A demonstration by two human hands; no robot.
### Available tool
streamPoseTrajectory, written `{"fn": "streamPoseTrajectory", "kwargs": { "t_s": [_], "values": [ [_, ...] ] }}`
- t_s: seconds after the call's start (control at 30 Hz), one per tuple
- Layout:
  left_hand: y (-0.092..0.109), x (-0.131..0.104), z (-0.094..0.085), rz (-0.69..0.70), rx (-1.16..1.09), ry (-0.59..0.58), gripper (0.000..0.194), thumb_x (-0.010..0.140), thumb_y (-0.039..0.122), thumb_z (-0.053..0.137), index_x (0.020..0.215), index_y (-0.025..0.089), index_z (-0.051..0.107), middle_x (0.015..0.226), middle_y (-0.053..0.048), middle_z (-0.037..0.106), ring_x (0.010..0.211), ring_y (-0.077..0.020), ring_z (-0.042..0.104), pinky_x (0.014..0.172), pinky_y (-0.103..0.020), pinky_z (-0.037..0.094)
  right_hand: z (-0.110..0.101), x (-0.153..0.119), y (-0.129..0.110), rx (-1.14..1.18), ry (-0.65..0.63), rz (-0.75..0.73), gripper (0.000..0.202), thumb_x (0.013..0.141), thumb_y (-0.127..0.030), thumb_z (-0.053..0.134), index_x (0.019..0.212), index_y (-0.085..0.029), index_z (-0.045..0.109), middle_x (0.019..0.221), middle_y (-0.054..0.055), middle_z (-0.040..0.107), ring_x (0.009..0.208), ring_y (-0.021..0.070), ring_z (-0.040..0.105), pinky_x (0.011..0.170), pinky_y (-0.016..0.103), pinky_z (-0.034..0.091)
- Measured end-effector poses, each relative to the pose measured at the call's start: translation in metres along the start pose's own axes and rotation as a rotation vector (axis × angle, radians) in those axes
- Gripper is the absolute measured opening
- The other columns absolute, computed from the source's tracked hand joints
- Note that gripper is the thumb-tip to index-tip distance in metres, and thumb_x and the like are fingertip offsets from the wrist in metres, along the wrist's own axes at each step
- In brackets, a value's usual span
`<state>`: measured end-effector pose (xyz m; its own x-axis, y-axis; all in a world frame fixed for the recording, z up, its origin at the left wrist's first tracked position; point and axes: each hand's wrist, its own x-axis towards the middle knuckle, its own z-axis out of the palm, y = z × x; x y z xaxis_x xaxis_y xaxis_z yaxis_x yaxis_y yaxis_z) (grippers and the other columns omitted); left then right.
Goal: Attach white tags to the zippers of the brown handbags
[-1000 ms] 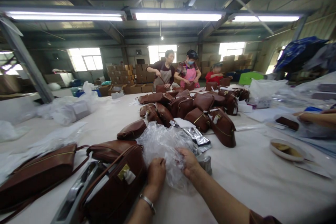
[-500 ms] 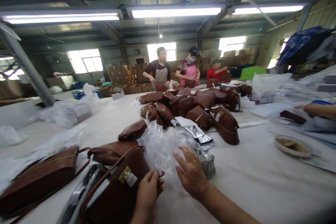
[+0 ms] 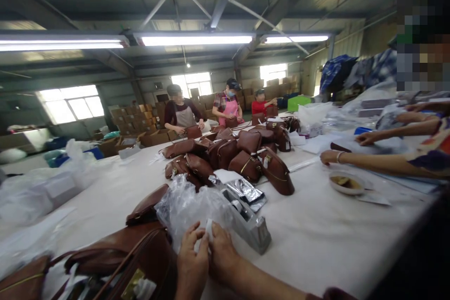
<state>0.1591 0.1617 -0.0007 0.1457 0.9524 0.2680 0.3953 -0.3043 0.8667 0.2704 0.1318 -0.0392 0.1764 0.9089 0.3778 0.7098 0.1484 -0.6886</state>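
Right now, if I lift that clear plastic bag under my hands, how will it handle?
The clear plastic bag is crumpled and puffed, so it is probably floppy and very light. Its glossy film may slip, though the left hand and right hand pinch its near edge together. Pushed, it would likely crumple rather than slide against the brown handbag.

plastic bag (image 3: 191, 206) on table (image 3: 326, 239), tape dispenser (image 3: 248, 225) right.
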Motion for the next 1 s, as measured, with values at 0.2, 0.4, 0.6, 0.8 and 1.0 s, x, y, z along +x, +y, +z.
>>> {"fn": "streamPoseTrajectory", "kwargs": {
  "t_s": [0.2, 0.4, 0.6, 0.8, 1.0],
  "values": [
    [0.016, 0.009, 0.029, 0.362, 0.239, -0.051, 0.024, 0.091, 0.029, 0.045, 0.081, 0.02, 0.065, 0.135, -0.015, 0.054, 0.134, -0.0279, 0.043, 0.114, -0.045, 0.035, -0.07, -0.091, 0.085, -0.135, 0.427, -0.064, 0.034, 0.082, -0.034, 0.065, 0.115, -0.024, 0.064, 0.123, 0.012, 0.062, 0.118, 0.0333, 0.056, 0.1, 0.047, 0.048],
    [0.029, 0.03, 0.059, 0.484, 0.58, -0.247, 0.024, 0.089, 0.018, 0.044, 0.086, 0.017, 0.067, 0.155, -0.012, 0.036, 0.15, -0.0306, 0.014, 0.12, -0.049, 0.019, -0.085, -0.054, 0.11, 0.166, 0.413, 0.261, 0.072, 0.067, -0.033, 0.074, 0.133, -0.019, 0.05, 0.131, 0.014, 0.059, 0.122, 0.0338, 0.055, 0.104, 0.049, 0.045],
    [-0.01, 0.04, 0.05, 0.213, 0.775, -0.598, 0.022, 0.078, 0.017, 0.054, 0.091, 0.02, 0.072, 0.152, -0.01, 0.044, 0.146, -0.0375, 0.025, 0.114, -0.061, 0.022, -0.092, -0.014, 0.098, 0.383, 0.388, 0.372, 0.06, 0.059, -0.035, 0.079, 0.114, -0.019, 0.064, 0.1, 0.009, 0.073, 0.096, 0.0312, 0.068, 0.088, 0.042, 0.053],
    [-0.006, 0.044, 0.039, 0.228, 0.772, -0.762, 0.028, 0.074, 0.014, 0.052, 0.089, 0.024, 0.073, 0.147, -0.007, 0.052, 0.145, -0.0333, 0.029, 0.113, -0.064, 0.021, -0.118, 0.025, 0.096, 0.308, 0.453, 0.554, 0.041, 0.061, -0.049, 0.074, 0.085, -0.016, 0.068, 0.076, 0.005, 0.072, 0.074, 0.0264, 0.066, 0.067, 0.033, 0.05],
    [0.027, 0.053, 0.046, 0.319, 0.731, -0.864, 0.027, 0.072, 0.01, 0.051, 0.082, 0.023, 0.073, 0.13, -0.01, 0.064, 0.135, -0.0343, 0.044, 0.111, -0.067, 0.019, -0.12, 0.044, 0.089, 0.279, 0.494, 0.526, 0.038, 0.062, -0.048, 0.073, 0.082, -0.016, 0.067, 0.071, 0.002, 0.068, 0.07, 0.0235, 0.062, 0.064, 0.031, 0.048]
  ]
}}
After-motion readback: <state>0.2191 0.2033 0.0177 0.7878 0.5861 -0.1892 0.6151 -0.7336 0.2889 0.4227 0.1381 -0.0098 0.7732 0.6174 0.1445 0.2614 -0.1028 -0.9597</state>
